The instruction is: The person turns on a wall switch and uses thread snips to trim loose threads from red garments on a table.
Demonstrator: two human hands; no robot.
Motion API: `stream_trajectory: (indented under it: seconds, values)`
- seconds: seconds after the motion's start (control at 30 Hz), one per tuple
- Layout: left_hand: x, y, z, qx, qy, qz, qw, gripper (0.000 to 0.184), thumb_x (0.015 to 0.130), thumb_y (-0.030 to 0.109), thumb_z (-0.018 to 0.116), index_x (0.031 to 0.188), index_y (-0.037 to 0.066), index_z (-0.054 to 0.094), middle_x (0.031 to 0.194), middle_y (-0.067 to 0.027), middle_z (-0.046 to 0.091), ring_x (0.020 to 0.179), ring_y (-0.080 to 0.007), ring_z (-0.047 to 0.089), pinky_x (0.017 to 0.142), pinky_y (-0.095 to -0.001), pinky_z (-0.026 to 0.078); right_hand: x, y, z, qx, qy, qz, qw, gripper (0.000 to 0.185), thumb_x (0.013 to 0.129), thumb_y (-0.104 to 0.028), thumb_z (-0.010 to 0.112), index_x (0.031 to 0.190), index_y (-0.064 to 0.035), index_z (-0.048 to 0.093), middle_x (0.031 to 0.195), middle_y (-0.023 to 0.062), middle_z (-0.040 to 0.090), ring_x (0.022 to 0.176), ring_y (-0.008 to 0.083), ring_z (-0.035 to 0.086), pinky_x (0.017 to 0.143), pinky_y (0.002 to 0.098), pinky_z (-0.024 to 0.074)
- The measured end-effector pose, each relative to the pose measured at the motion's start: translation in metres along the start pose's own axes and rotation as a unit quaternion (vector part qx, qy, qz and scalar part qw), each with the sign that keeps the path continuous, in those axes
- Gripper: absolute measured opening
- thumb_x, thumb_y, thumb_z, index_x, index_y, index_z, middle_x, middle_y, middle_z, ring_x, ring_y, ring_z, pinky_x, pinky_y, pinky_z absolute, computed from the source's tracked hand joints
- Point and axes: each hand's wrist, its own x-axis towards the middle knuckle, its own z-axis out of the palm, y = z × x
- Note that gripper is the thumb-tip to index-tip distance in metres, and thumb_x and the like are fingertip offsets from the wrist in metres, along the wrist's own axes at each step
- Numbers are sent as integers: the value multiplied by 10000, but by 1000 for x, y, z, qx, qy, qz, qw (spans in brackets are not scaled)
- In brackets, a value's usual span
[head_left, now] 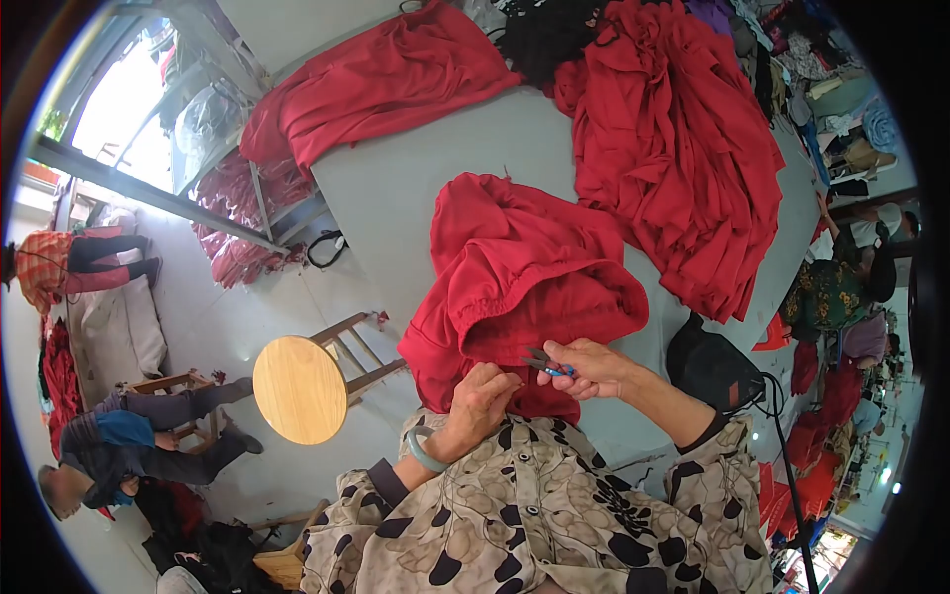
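A red garment [495,247] with a gathered, elastic-looking opening lies in front of me, hanging over the near table edge towards my lap. My left hand [477,408] pinches some of its red cloth, fingertips pressed together at the near edge. In my right hand [599,370] is a pair of thread snips [550,366] with blue handles. Their dark blades point left, close to the rim of the garment's opening and just above my left fingers. Whether the blades touch cloth or a thread is too small to tell.
On the grey table [386,213] lie a stack of red garments [673,158] at right and another red pile [386,84] behind. A black cap-like item [714,364] is near my right arm. A round wooden stool [300,389] stands left; other people are farther off.
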Motion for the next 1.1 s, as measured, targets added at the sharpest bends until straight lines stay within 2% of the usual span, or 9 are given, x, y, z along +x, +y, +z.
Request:
stream_trajectory:
  seconds: [0.4, 0.5, 0.53, 0.57, 0.6, 0.67, 0.77, 0.9, 1.1]
  values:
    - [0, -4, -4, -56, -12, -51, 997, 114, 719, -27, 635, 816, 30, 615, 692, -98, 530, 675, -276, 536, 569, -331, 431, 17, 21, -4, 36, 4, -12, 999, 433, 954, -415, 425, 917, -1, 547, 603, -31, 404, 422, 7, 270, 364, 165, 222]
    - [-3, -3, -2, -102, -2, -80, 992, 46, 775, -9, 637, 808, 18, 618, 695, -58, 578, 644, -171, 554, 565, -275, 425, 22, 34, -9, 21, 12, -116, 993, 380, 919, -385, 520, 947, -7, 553, 668, -14, 495, 462, 43, 391, 415, 187, 343]
    - [-6, 1, -2, -176, 14, -196, 964, 31, 795, 25, 644, 808, 12, 619, 675, -36, 580, 621, -129, 543, 548, -254, 419, 24, 40, -7, -151, 141, -286, 936, 361, 884, -364, 577, 985, -17, 558, 734, 13, 549, 519, 82, 467, 471, 216, 401]
    - [-9, 4, -2, -247, 29, -307, 918, 62, 815, 59, 652, 808, 7, 620, 655, -15, 582, 598, -87, 532, 532, -234, 412, 24, 45, -4, -312, 262, -433, 804, 368, 848, -342, 633, 1023, -27, 562, 801, 40, 603, 577, 121, 543, 527, 245, 458]
    - [-11, 3, -3, -209, 15, -318, 925, 155, 832, 150, 664, 816, 1, 625, 616, 13, 570, 550, -45, 499, 487, -217, 394, 17, 46, 1, -313, 270, -437, 799, 368, 848, -342, 633, 1023, -27, 562, 801, 40, 603, 577, 121, 543, 527, 245, 458]
    - [-8, 8, -6, -232, -31, -379, 895, 200, 832, 199, 665, 801, 4, 633, 594, 9, 571, 525, -52, 494, 472, -222, 392, -2, 37, 9, -453, 379, -451, 670, 436, 779, -309, 700, 1098, -48, 555, 945, 90, 639, 716, 195, 621, 628, 298, 501]
    - [-2, 8, -6, -177, -89, -374, 906, 218, 844, 199, 641, 781, -9, 654, 568, 7, 570, 507, -49, 492, 461, -223, 391, 4, 50, -3, -540, 395, -461, 583, 474, 751, -319, 701, 1129, -76, 549, 829, 91, 618, 675, 244, 617, 583, 334, 498]
    - [-1, -2, 2, -213, -163, -351, 897, 177, 835, 144, 637, 745, -8, 637, 567, 4, 567, 491, -50, 491, 448, -213, 378, 19, 55, -13, -561, 427, -495, 508, 520, 680, -294, 693, 1143, -97, 559, 751, 47, 560, 640, 202, 582, 565, 338, 478]
    - [18, 15, -3, -281, -100, -377, 877, 65, 844, 72, 609, 821, 24, 573, 656, 0, 571, 553, -65, 513, 509, -206, 411, 27, 44, -18, -568, 424, -560, 429, 529, 637, -263, 712, 1126, -109, 579, 817, 28, 550, 679, 174, 569, 573, 308, 470]
